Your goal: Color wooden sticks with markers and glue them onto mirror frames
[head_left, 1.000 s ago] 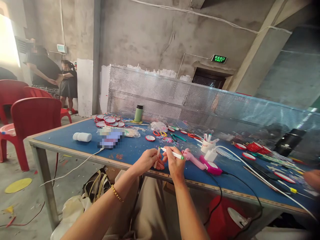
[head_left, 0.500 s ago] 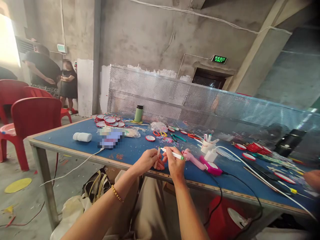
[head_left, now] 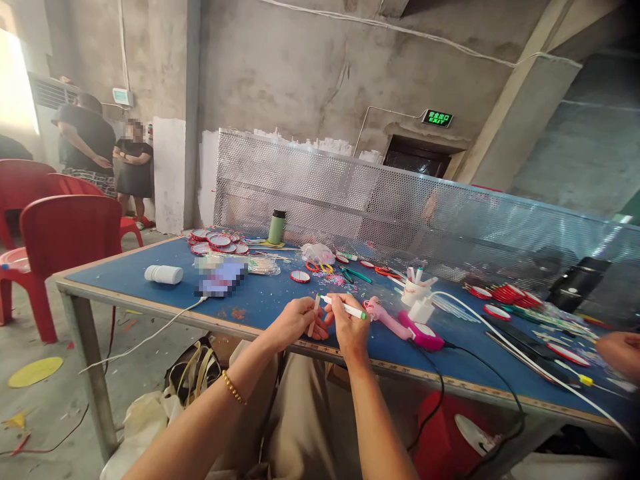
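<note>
Close to the table's front edge, my left hand (head_left: 299, 320) pinches a thin flat wooden stick (head_left: 315, 316), which stands nearly upright with a green mark at its top. My right hand (head_left: 349, 327) grips a white marker pen (head_left: 349, 307) with a green end, its tip pointing left at the upper part of the stick. Whether the tip touches the stick is too small to tell. Just right of my right hand lies a pink hot glue gun (head_left: 387, 319) with a magenta body.
On the blue table (head_left: 270, 303) lie a white bottle (head_left: 163, 274), a phone (head_left: 223, 277) on a cable, round red-rimmed discs (head_left: 219, 240), pliers (head_left: 357, 275) and a cup of markers (head_left: 415, 291). Another person's hand (head_left: 620, 353) is at the right edge. A perforated metal screen (head_left: 320, 193) stands behind.
My hands, the stick and the marker hold almost the same pose. The other person's hand at the right edge has shifted slightly left.
</note>
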Demonstrator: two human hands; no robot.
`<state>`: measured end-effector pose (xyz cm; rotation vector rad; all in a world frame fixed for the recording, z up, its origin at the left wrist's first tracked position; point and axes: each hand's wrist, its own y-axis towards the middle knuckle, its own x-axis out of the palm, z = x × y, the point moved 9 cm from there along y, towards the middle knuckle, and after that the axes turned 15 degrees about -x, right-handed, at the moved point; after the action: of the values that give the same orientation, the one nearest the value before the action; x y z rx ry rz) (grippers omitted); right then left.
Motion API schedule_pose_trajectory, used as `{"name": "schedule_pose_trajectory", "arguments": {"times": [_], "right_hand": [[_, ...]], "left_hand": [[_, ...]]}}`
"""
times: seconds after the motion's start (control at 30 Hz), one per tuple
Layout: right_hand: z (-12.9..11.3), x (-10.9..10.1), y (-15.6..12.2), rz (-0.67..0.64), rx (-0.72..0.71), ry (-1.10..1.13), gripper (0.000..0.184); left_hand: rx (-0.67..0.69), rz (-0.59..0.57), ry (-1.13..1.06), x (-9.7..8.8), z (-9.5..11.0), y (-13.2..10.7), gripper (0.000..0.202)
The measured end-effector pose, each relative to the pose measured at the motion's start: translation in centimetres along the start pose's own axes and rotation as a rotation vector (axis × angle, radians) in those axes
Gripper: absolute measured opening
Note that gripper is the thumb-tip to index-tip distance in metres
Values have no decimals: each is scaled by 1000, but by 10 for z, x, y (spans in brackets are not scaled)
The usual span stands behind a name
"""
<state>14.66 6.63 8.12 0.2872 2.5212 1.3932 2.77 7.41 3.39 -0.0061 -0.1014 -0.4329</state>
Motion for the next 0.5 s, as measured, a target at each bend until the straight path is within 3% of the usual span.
{"name": "schedule_pose_trajectory", "arguments": {"times": [0.5], "right_hand": [[1, -2, -1, 22, -2, -3, 25]], "left_hand": [[-3, -2, 4, -1, -2, 2, 28]]}}
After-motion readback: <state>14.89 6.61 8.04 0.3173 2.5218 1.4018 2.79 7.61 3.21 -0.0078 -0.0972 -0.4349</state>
